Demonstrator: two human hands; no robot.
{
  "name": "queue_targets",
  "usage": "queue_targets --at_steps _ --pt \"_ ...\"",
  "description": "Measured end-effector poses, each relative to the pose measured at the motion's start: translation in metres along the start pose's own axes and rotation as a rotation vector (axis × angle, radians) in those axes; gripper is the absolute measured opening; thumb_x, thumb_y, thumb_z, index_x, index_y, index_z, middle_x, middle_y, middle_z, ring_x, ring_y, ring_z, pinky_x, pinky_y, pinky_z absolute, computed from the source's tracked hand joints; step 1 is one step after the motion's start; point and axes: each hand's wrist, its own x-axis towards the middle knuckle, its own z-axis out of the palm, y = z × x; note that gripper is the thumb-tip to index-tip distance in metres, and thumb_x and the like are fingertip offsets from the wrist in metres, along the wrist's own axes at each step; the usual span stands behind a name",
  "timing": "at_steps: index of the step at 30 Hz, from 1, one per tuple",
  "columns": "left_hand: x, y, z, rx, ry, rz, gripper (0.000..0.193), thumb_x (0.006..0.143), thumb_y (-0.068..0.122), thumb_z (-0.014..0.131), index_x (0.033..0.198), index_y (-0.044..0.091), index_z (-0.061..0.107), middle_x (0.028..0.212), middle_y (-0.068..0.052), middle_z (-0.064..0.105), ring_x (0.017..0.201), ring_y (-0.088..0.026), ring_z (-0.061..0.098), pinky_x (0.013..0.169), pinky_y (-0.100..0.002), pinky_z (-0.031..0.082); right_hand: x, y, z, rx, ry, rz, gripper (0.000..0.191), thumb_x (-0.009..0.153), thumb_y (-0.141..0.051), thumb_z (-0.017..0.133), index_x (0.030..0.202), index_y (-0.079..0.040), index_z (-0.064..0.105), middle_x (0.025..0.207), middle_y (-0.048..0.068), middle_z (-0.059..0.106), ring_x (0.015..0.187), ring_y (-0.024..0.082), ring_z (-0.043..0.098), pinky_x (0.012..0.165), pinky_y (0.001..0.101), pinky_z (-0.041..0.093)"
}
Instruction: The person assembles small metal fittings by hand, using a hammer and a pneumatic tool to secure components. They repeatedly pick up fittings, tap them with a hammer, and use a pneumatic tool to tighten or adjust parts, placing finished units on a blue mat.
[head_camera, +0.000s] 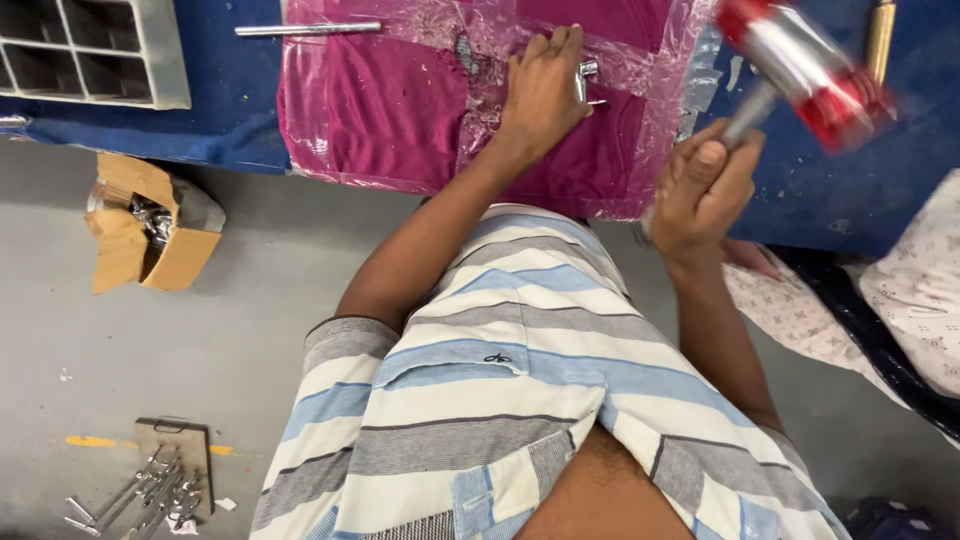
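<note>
Both hands are busy at the bench edge. Right hand (703, 190) is fisted tight around a metal handle, hoisting a mallet (805, 70) with a red-and-silver head up high and off to the side, blurred, clear of the work so the head has room above the part. Left hand (545, 90) lies flat, palm down, fingers together and stretched forward, pinning a small shiny metal fitting (588, 82) between fingertips and cloth; the hand sits to the side of the part, which looks meant to keep it from skidding while leaving its top exposed.

Now the surroundings, big to small. Blue bench (230, 110) runs across the top of the view. On it, a magenta cloth (380, 110) under clear plastic film pads the work area right at the near edge, within easy reach. Top left, a grey compartment tray (90, 50) sits on the blue. On the grey floor, an open cardboard box (150, 225) holding shiny pieces stands just below the bench. Lower left, a cluster of metal rods (140, 495) lies by a small board. Up top, a slim steel rod (308, 29) rests at the cloth's far edge, and a wooden handle (880, 35) pokes in at right.
</note>
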Motion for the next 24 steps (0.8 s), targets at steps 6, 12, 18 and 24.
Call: queue_targets --at_steps 6,12,18,24 --pt "0.003 0.011 0.007 -0.009 0.012 -0.044 0.093 0.059 0.017 0.094 0.139 -0.002 0.050 0.130 -0.012 0.062 0.120 -0.033 0.059 0.100 -0.058 0.047 0.011 0.005 0.007 -0.720 -0.331 -0.089 0.037 0.124 -0.037 0.047 0.114 -0.002 0.057 0.084 0.020 0.065 0.069 0.041 0.066 0.059 0.0464 0.044" --pt "-0.006 0.022 0.000 0.036 0.013 -0.064 0.095 0.059 0.021 0.095 0.139 -0.003 0.049 0.131 -0.012 0.062 0.120 -0.032 0.058 0.099 -0.063 0.043 0.000 -0.008 -0.014 0.254 0.207 0.207 0.043 0.111 -0.032 0.045 0.131 0.005 0.049 0.081 0.038 0.041 0.066 0.061 0.030 0.058 0.0624 0.026" --pt "-0.010 0.033 -0.007 0.070 0.035 -0.055 0.092 0.065 0.028 0.092 0.141 0.003 0.049 0.135 -0.012 0.060 0.121 -0.031 0.058 0.095 -0.054 0.042 0.009 0.051 0.008 -0.533 -0.338 0.068 0.040 0.117 -0.040 0.048 0.109 -0.002 0.058 0.086 0.033 0.066 0.084 0.055 0.064 0.067 0.0603 0.049" --pt "-0.019 0.039 -0.019 0.153 -0.001 0.022 0.080 0.061 0.036 0.092 0.132 0.012 0.062 0.138 -0.021 0.055 0.116 -0.034 0.060 0.093 -0.054 0.042 0.023 0.029 -0.017 -0.748 -0.251 0.297 0.035 0.120 -0.036 0.048 0.126 -0.002 0.054 0.096 0.031 0.068 0.094 0.053 0.064 0.080 0.0617 0.047"
